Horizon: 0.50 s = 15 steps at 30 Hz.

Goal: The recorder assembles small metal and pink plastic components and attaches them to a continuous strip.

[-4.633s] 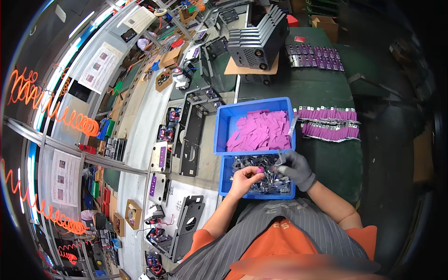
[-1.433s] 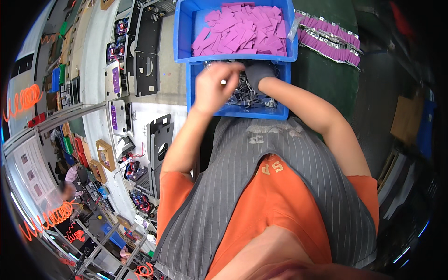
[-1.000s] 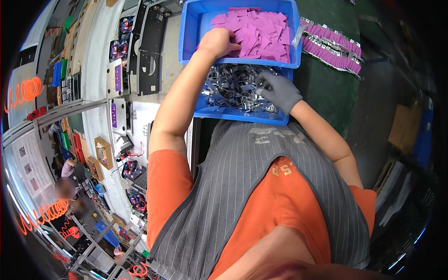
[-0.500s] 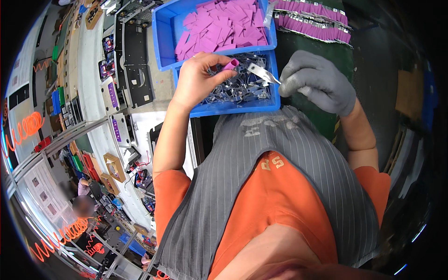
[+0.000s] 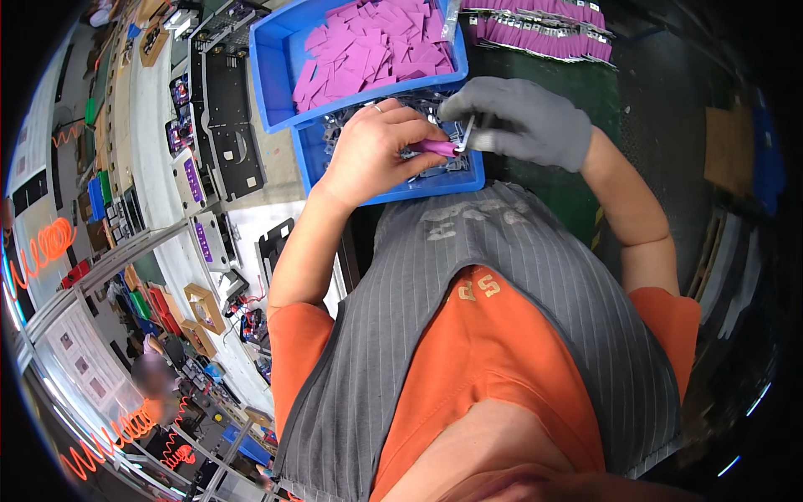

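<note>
Head view: see purple sleeve pinched narrow between thumb and fingers of left hand, above near blue bin. Note long axis left to right, right end tipped slightly near, hollow mouth facing right, toward gloved right hand. See bent metal strip gripped there by glove thumb and fingers, by the look of it, running near to far across sleeve axis, near end right at that mouth. Call right hand nearer to mouth, left hand nearer to other end. Can't tell strip tip inside from strip tip just touching; nearly edge-on, too thin. Can't make out left fingertips behind sleeve, nor metal pieces under left hand. Find far blue bin and, farther right, purple-sleeved rows, both cut off at top.
</note>
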Available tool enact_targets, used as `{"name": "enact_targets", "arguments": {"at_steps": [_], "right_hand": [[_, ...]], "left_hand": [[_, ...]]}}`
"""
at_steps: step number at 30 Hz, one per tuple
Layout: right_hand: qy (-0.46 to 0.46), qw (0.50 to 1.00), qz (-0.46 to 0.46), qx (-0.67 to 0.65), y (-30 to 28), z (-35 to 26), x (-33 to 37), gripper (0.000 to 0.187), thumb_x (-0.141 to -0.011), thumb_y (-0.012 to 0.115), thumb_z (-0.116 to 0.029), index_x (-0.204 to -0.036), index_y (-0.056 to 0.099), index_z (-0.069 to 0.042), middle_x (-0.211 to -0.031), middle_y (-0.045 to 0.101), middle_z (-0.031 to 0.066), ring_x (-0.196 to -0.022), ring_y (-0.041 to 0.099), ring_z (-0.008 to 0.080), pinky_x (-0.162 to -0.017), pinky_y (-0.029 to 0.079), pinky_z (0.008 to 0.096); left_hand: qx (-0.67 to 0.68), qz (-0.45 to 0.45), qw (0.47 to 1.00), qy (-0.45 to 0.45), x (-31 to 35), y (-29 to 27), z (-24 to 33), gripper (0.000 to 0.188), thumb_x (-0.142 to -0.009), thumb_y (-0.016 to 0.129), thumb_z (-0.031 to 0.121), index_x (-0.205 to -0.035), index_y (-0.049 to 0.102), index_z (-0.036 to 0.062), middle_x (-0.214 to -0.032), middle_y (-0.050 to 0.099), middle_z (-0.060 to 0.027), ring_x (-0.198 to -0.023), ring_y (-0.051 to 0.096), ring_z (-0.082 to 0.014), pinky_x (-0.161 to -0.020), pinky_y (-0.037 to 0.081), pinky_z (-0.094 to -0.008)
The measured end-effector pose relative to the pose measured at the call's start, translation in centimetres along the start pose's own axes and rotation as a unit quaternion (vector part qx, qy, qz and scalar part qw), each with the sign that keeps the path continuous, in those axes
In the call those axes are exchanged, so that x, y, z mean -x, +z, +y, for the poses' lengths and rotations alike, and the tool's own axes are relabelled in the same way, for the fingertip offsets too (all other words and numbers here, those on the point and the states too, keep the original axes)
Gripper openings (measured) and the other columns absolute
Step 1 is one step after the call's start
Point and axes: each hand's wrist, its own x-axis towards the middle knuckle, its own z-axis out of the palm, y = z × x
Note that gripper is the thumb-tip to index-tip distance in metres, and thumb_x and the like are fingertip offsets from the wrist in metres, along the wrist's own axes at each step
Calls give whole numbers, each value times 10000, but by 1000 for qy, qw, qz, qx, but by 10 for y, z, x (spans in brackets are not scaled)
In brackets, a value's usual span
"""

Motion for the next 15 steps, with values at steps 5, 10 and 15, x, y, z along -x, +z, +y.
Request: {"name": "enact_targets", "arguments": {"at_steps": [5, 10, 15], "right_hand": [[64, 997, -4, 52, 2, 27, 18, 198, -804, 647, -194, -964, 636, -76, -880, 572, 116, -848, 587, 283, -721, 474, 365], [146, 952, 216, 160, -9, 89, 63, 226, -798, 662, -236, -944, 644, -64, -830, 563, 70, -760, 574, 216, -676, 462, 322], [170, 902, 181, 352, 5, 163, 27, 147, -797, 611, -234, -894, 626, -125, -916, 594, 71, -891, 582, 289, -742, 483, 390]], "left_hand": [[-90, 138, 986, -2, -6, 14, 2, 250, -656, 772, 126, -880, 670, 84, -862, 639, -57, -815, 598, -253, -734, 487, -328], [-22, 69, 985, -157, 47, 43, -28, 177, -747, 697, 133, -914, 642, 113, -821, 584, -87, -790, 575, -285, -694, 473, -380], [-5, -5, 971, -239, 77, 100, -38, 113, -803, 623, 148, -906, 647, 110, -849, 611, -99, -765, 604, -296, -659, 488, -387]]}}
